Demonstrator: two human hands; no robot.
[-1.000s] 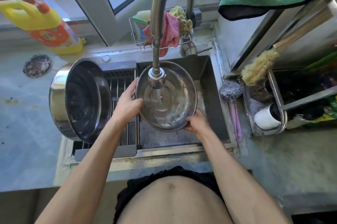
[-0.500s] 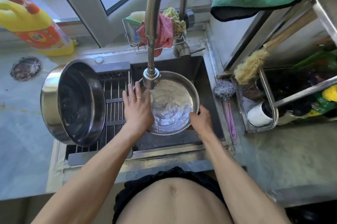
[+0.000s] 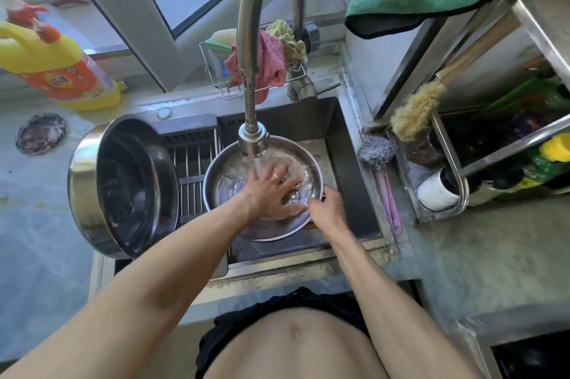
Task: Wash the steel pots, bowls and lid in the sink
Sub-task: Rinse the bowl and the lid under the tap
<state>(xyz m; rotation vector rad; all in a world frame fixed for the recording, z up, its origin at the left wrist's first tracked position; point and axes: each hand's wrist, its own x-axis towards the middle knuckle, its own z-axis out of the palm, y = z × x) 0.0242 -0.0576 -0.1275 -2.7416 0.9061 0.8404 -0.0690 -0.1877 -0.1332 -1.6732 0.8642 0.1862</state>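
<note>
A round steel bowl (image 3: 228,181) sits in the dark sink (image 3: 348,169) under the running faucet head (image 3: 253,139). Water pours into it. My left hand (image 3: 273,193) lies flat inside the bowl with fingers spread, touching its wet bottom, a ring on one finger. My right hand (image 3: 328,209) grips the bowl's near right rim. A large steel pot (image 3: 123,187) stands tipped on its side on the drying rack (image 3: 192,175) at the sink's left, its opening facing right.
A yellow and orange detergent bottle (image 3: 58,70) lies on the counter at the back left. A wire caddy with cloths (image 3: 262,61) hangs behind the faucet. A steel scrubber with a pink handle (image 3: 377,156) lies right of the sink, beside a rack of utensils (image 3: 447,181).
My left hand has left the bowl's left rim and moved inside it, under the stream. The bowl has tipped flatter into the sink and water now runs into it.
</note>
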